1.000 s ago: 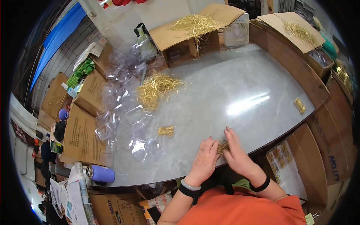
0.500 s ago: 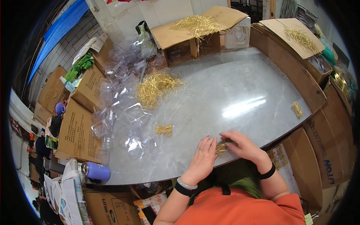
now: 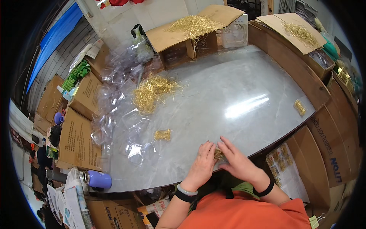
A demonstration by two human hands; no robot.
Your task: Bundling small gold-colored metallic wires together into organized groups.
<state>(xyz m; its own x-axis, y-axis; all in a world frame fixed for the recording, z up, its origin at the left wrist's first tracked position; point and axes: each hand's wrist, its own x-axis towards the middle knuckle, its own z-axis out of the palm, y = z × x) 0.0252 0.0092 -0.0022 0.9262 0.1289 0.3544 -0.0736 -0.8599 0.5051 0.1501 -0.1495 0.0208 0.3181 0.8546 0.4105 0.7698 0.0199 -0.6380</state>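
Near the front edge of the table, a small bundle of thin gold-coloured pieces (image 3: 218,154) is pressed between my two hands and partly hidden by them. My left hand (image 3: 204,160) lies along its left side, fingers straight and close together. Against the right side is my right hand (image 3: 237,162), its fingers stretched forward and its thumb apart. A similar gold bundle (image 3: 162,134), pinched at the middle, lies to the left. Another tied gold bundle (image 3: 299,107) rests at the table's right end. Farther back is a loose heap of gold pieces (image 3: 152,93).
Clear plastic boxes (image 3: 126,103) crowd the left of the grey table (image 3: 198,110). A purple bottle (image 3: 98,179) lies at the front left corner. Cardboard with gold strands (image 3: 162,36) and a white fan (image 3: 233,33) stand behind. A brown board (image 3: 293,68) borders the right.
The fingers of my right hand have straightened and lie closer along the bundle. Both hands have shifted slightly left, and the whole view has shifted a little.
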